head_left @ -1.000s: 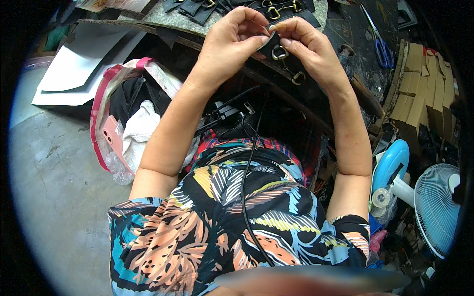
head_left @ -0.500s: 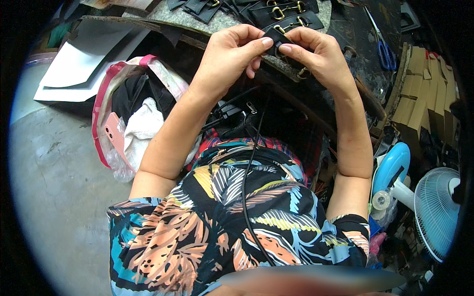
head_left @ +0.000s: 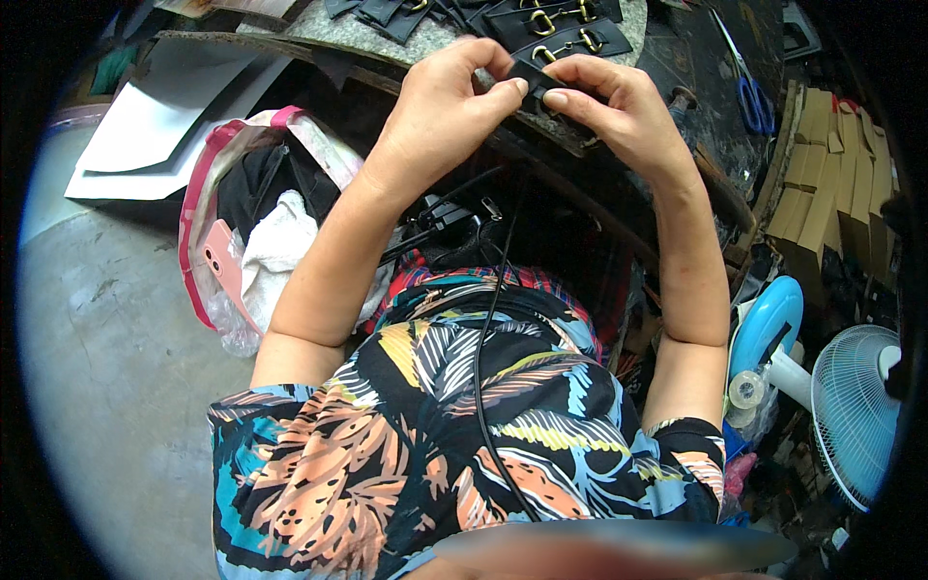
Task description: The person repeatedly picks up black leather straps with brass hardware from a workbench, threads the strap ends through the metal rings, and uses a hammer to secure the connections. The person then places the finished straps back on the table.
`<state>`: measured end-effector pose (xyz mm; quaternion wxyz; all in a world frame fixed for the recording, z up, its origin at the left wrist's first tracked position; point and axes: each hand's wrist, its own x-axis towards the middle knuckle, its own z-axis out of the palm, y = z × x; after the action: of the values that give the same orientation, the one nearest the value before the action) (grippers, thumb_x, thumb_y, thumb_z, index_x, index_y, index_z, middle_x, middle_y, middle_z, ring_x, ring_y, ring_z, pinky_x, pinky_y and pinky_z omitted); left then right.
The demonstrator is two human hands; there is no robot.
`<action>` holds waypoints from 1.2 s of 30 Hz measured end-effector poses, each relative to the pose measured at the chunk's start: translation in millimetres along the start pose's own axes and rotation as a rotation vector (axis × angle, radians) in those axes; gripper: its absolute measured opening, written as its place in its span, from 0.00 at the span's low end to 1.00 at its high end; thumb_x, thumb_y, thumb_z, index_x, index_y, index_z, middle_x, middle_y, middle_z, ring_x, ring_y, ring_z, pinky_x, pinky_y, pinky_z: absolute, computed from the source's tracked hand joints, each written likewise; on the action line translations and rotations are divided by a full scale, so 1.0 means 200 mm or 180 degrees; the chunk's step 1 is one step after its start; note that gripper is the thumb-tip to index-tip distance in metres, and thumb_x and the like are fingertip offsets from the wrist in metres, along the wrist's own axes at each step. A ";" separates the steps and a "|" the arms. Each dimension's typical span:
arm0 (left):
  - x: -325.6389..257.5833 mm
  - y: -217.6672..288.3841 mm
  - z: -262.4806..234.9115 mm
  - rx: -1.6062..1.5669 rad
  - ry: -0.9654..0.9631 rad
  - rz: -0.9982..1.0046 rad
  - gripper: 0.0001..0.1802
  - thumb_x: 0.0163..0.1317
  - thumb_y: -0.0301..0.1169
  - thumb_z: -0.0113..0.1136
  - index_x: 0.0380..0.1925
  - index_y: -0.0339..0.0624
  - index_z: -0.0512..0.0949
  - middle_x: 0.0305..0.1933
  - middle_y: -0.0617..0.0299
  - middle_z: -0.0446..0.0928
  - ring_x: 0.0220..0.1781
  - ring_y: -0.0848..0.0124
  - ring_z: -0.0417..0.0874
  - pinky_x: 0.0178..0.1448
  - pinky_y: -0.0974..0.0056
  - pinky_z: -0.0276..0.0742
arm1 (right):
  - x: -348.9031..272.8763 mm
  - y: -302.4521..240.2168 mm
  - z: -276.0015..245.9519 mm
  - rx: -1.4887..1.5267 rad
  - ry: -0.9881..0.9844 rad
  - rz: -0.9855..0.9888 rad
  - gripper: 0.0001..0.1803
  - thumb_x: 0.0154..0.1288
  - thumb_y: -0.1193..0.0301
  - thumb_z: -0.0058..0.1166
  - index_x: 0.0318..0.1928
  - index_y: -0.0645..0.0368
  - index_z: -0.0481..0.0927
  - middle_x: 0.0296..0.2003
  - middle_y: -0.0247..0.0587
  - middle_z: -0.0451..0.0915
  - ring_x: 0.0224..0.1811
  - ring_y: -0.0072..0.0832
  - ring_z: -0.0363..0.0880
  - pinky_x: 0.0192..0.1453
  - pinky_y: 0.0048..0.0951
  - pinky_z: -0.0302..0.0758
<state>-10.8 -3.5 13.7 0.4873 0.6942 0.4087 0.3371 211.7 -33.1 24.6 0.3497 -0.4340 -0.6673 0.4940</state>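
Between my two hands is a black strap piece (head_left: 530, 75), held up at the near edge of the workbench. My left hand (head_left: 454, 101) pinches its left end between thumb and fingers. The right end is gripped by my right hand (head_left: 614, 101), thumb against the bent forefinger. Just beyond my fingers, black straps with gold-coloured horsebit-shaped buckles (head_left: 565, 43) lie on a speckled stone slab (head_left: 626, 37). More black pieces (head_left: 394, 19) lie farther left on the slab. My fingers cover much of the held piece.
Blue-handled scissors (head_left: 749, 92) lie on the dark bench at right. Folded cardboard pieces (head_left: 822, 184) and a blue and white fan (head_left: 851, 406) stand to the right. At left are white sheets (head_left: 159, 126) and a pink-rimmed bag (head_left: 198, 232) holding a cloth and a pink phone (head_left: 224, 259).
The held strap piece has been turned: gold metal seen hanging below my right hand and above the fingers earlier is no longer visible on it. My left fingers have shifted slightly.
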 end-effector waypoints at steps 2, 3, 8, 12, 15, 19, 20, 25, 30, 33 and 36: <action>-0.01 0.00 0.00 -0.0090 0.0195 0.0516 0.12 0.68 0.27 0.66 0.48 0.35 0.83 0.39 0.69 0.83 0.38 0.82 0.78 0.45 0.75 0.74 | 0.00 -0.01 0.00 -0.0065 -0.0039 -0.0084 0.16 0.72 0.67 0.64 0.51 0.67 0.84 0.36 0.28 0.83 0.39 0.13 0.76 0.43 0.21 0.75; -0.02 0.00 0.00 -0.0268 0.0169 0.0400 0.12 0.68 0.26 0.66 0.49 0.35 0.83 0.40 0.68 0.83 0.39 0.82 0.79 0.46 0.75 0.75 | 0.00 -0.02 -0.01 -0.0088 -0.0048 -0.0151 0.16 0.72 0.66 0.65 0.51 0.67 0.84 0.36 0.28 0.83 0.39 0.13 0.76 0.43 0.21 0.75; -0.05 -0.01 0.01 0.0149 0.0204 0.0351 0.10 0.64 0.23 0.67 0.46 0.37 0.83 0.39 0.60 0.85 0.37 0.74 0.83 0.43 0.69 0.79 | -0.03 -0.09 -0.06 -0.1894 -0.0020 0.0319 0.24 0.62 0.66 0.72 0.58 0.55 0.82 0.39 0.39 0.85 0.42 0.31 0.85 0.48 0.31 0.81; -0.07 -0.03 0.03 0.1118 0.0639 0.0968 0.11 0.61 0.23 0.70 0.45 0.40 0.84 0.39 0.58 0.82 0.37 0.70 0.84 0.41 0.67 0.80 | -0.10 -0.10 -0.10 -0.2889 0.0270 0.0154 0.32 0.55 0.71 0.74 0.62 0.49 0.78 0.47 0.42 0.85 0.51 0.42 0.86 0.55 0.42 0.81; -0.07 -0.06 0.01 0.1611 0.0666 0.1331 0.12 0.58 0.25 0.73 0.43 0.42 0.85 0.42 0.59 0.80 0.38 0.65 0.85 0.42 0.66 0.80 | -0.13 -0.07 -0.14 -0.3076 0.0454 0.0139 0.25 0.59 0.73 0.69 0.58 0.50 0.81 0.48 0.39 0.85 0.52 0.42 0.85 0.56 0.41 0.80; -0.05 -0.09 -0.01 0.1715 0.0505 0.1816 0.14 0.56 0.29 0.75 0.42 0.43 0.86 0.43 0.58 0.82 0.41 0.60 0.86 0.45 0.61 0.81 | -0.11 -0.03 -0.18 -0.3480 0.0964 -0.0071 0.19 0.62 0.73 0.65 0.54 0.47 0.85 0.45 0.38 0.85 0.51 0.43 0.84 0.57 0.42 0.80; -0.05 -0.09 -0.01 0.1690 0.0487 0.1821 0.14 0.55 0.30 0.75 0.42 0.43 0.86 0.43 0.58 0.83 0.42 0.58 0.86 0.46 0.60 0.82 | -0.11 -0.04 -0.17 -0.3653 0.1191 -0.0424 0.19 0.62 0.74 0.65 0.55 0.46 0.86 0.45 0.37 0.85 0.52 0.43 0.84 0.57 0.42 0.80; -0.07 -0.07 0.06 0.1866 0.0682 0.1753 0.16 0.54 0.34 0.76 0.43 0.45 0.86 0.45 0.60 0.84 0.47 0.58 0.84 0.51 0.58 0.81 | -0.10 -0.07 -0.02 -0.2875 0.1050 -0.1204 0.17 0.60 0.75 0.68 0.51 0.56 0.88 0.46 0.39 0.85 0.52 0.40 0.82 0.57 0.39 0.79; -0.07 -0.08 0.07 0.1996 0.0976 0.1794 0.15 0.52 0.36 0.77 0.39 0.49 0.86 0.42 0.65 0.83 0.44 0.59 0.81 0.47 0.58 0.81 | -0.04 -0.01 0.09 -0.2912 0.0901 -0.1063 0.15 0.60 0.69 0.72 0.47 0.58 0.87 0.43 0.40 0.85 0.48 0.39 0.83 0.52 0.36 0.81; -0.06 -0.08 0.05 0.2071 0.0787 0.1803 0.15 0.52 0.37 0.77 0.39 0.49 0.86 0.42 0.65 0.83 0.45 0.60 0.81 0.47 0.59 0.81 | -0.02 0.00 0.05 -0.3001 0.0732 -0.1059 0.15 0.60 0.69 0.70 0.47 0.56 0.86 0.43 0.38 0.84 0.48 0.39 0.83 0.52 0.37 0.81; -0.05 -0.09 0.04 0.2100 0.0721 0.1895 0.14 0.52 0.37 0.76 0.39 0.49 0.87 0.41 0.65 0.83 0.45 0.60 0.81 0.47 0.59 0.81 | -0.01 -0.01 0.03 -0.3103 0.0584 -0.1077 0.14 0.58 0.69 0.69 0.46 0.52 0.86 0.43 0.36 0.84 0.48 0.40 0.83 0.53 0.40 0.82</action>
<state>-12.5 -11.4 -5.9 0.0743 0.8582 0.3276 0.3880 206.8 -36.5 25.0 0.2391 -0.4740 -0.8472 0.0227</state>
